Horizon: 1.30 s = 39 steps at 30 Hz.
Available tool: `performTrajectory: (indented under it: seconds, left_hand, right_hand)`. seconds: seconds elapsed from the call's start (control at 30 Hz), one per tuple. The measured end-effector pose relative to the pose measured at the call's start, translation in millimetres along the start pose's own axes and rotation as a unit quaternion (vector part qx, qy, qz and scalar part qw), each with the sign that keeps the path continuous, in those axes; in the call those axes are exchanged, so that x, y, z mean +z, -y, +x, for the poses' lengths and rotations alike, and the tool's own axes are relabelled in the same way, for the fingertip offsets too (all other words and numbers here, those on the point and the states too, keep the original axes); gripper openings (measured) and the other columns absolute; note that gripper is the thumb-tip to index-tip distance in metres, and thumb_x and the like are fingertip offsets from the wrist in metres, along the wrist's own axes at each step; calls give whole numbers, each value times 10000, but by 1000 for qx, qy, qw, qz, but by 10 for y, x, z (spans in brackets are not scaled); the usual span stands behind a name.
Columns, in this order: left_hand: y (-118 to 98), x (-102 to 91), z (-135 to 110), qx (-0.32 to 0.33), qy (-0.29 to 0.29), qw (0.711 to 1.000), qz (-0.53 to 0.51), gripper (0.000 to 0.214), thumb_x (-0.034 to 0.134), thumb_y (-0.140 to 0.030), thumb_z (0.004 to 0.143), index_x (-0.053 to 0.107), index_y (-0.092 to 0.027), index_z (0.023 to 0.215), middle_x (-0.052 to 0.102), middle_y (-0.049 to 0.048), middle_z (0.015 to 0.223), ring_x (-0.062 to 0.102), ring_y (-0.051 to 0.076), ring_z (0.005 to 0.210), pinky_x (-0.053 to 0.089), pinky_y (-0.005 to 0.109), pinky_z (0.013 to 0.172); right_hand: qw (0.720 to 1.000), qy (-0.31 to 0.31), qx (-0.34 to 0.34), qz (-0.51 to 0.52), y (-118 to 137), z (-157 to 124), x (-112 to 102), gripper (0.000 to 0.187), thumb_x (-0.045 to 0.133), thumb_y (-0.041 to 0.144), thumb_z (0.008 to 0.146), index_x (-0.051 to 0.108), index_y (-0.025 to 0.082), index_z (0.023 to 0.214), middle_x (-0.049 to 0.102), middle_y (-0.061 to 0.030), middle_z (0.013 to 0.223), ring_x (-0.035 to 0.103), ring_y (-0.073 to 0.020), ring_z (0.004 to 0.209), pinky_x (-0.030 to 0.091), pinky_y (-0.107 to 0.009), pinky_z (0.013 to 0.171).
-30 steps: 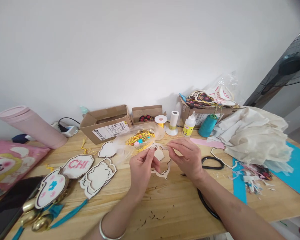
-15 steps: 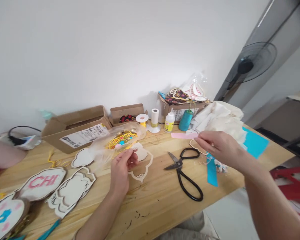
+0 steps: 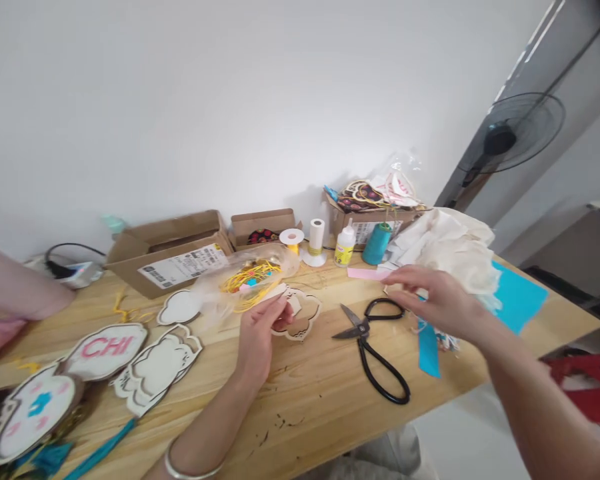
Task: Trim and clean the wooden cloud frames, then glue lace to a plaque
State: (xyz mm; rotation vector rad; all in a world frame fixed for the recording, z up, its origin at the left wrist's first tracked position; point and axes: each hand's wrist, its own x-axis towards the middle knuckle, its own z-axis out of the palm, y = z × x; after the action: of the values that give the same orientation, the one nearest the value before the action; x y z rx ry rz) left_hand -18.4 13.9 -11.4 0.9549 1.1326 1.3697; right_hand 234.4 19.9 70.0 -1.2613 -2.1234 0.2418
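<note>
Since the earliest view, the right hand [image 3: 437,303] has moved away from the left hand [image 3: 260,330], out to the right of centre, leaving the black-handled scissors [image 3: 363,328] uncovered. Since the view after it, the pale openwork piece [image 3: 294,335] has risen and tilted, its lower point now higher in the picture.

Position: the openwork piece is at the centre of the picture, just left of the scissors, above the table [image 3: 325,400]. A small pale part [image 3: 293,305] shows inside its outline; whether the two are joined cannot be told.

Left grip: thumb and forefinger appear closed on the left side of the openwork piece. Right grip: fingers are bent near the pink strip [image 3: 365,273]; whether anything fine is held between them cannot be told.

Recommended handling: the pinch should remain light and sit on the broader part of the border, since the thin cut-outs would probably snap under bending. The piece should be kept level and steady while the right hand is away. The scissors lie with blades parted, pointing toward the left hand; wrist and forearm should therefore pass clear of the points. Any fine strand should be drawn slowly, without jerking.
</note>
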Motion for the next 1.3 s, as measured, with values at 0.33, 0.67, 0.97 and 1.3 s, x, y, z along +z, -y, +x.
performTrajectory:
  seconds: [0.33, 0.67, 0.97, 1.3]
  left_hand:
    - [-86, 26, -14, 33, 2, 999, 21, 273, 555, -394, 734, 586, -136, 650, 494, -27, 601, 454, 72, 538, 421, 200, 546]
    - [-139, 51, -71, 195, -43, 951, 236, 264, 457, -319, 810, 542, -166, 612, 440, -20, 586, 403, 97, 546, 323, 215, 526]
    - [-80, 99, -84, 205, -51, 954, 211, 248, 476, -291, 805, 546, -157, 608, 438, -20, 571, 401, 93, 535, 317, 213, 501]
    - [-22, 89, -86, 192, -46, 963, 186, 253, 493, -292, 802, 540, -150, 598, 408, -29, 559, 369, 73, 501, 300, 204, 470]
  right_hand:
    - [936, 19, 22, 350, 468, 503, 1339, 185, 515, 236, 777, 695, 205, 754, 681, -20, 779, 607, -151, 755, 493, -277, 685]
    - [884, -72, 120, 446, 624, 424, 1392, 100, 576, 199, 633, 664, 154, 621, 581, -24, 651, 530, -102, 532, 471, -219, 479]
    - [881, -157, 109, 433, 642, 355, 1490, 129, 510, 128, 622, 635, 157, 614, 558, -9, 637, 527, -100, 564, 448, -201, 481]
    - [857, -162, 105, 477, 624, 347, 1555, 159, 499, 78, 604, 630, 165, 624, 553, -4, 663, 528, -109, 623, 445, -200, 515]
